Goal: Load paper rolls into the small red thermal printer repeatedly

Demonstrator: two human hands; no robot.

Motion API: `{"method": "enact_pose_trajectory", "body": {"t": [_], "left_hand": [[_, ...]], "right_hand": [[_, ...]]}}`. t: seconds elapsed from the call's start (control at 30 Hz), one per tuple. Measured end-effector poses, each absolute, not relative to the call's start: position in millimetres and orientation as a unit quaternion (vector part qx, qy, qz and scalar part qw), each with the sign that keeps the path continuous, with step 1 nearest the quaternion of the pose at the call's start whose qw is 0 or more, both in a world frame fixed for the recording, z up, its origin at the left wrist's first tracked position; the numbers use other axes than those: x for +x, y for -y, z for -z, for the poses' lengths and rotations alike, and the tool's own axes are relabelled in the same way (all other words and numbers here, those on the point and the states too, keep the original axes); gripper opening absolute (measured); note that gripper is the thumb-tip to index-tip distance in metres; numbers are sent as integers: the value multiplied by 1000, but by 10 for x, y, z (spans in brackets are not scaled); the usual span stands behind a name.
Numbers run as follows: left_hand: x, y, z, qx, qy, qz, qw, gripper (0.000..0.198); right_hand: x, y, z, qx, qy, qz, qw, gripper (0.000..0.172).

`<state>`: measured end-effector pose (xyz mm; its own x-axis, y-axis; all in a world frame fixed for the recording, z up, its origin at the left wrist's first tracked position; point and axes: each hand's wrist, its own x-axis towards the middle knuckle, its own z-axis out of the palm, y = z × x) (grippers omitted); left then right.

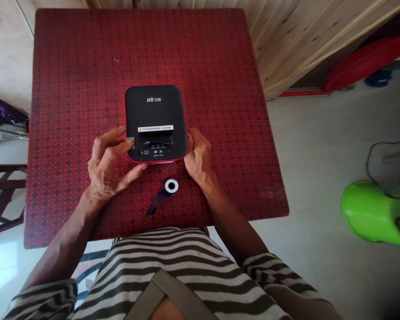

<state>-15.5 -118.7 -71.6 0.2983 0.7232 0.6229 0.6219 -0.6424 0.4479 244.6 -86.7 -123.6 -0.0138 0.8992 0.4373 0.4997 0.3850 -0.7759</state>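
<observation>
A black receipt printer (156,109) with a red rim and white lettering lies on the red patterned table, its slot side toward me. My left hand (110,160) grips its left edge, with a fingertip on the grey button at the corner and the thumb along the near side. Fingers bent, my right hand (199,155) holds the opposite edge near the front corner. Some clear film shows in the printer's slot. Just in front of the printer stands a small roll (174,183) with a white ring-shaped end and a dark strip trailing to the left.
The red table covering (153,49) reaches out on all sides of the printer. Wood panelling (286,35) borders the table at the back right. On the floor to the right is a green bin (363,211). A dark wooden chair (3,195) stands at the left.
</observation>
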Motion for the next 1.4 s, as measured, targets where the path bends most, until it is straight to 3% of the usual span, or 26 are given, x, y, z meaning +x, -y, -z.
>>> {"method": "enact_pose_trajectory", "body": {"t": [0.13,0.63,0.8,0.9,1.03,1.1,1.27,1.4], "left_hand": [[-135,1191,655,800,-438,-407,55,62],[-123,1155,648,786,-463,-403,71,46],[-131,1135,747,781,-444,-429,94,54],[-142,1143,801,789,-433,-428,82,60],[-127,1175,798,798,-429,-422,26,57],[-119,1187,789,802,-423,-422,17,57],[-111,1198,821,807,-411,-423,11,65],[-89,1201,854,815,-421,-399,14,72]], "right_hand": [[2446,873,1230,-517,680,-215,473,52],[2442,882,1223,-506,683,-204,485,48],[2465,870,1269,-508,687,-204,477,52],[2529,886,1107,-525,656,-185,510,42],[2567,913,520,-514,649,-113,549,20],[2508,871,234,-451,733,-98,499,13],[2249,532,90,-385,887,-122,223,20],[2121,244,249,-408,894,-122,140,14]]}}
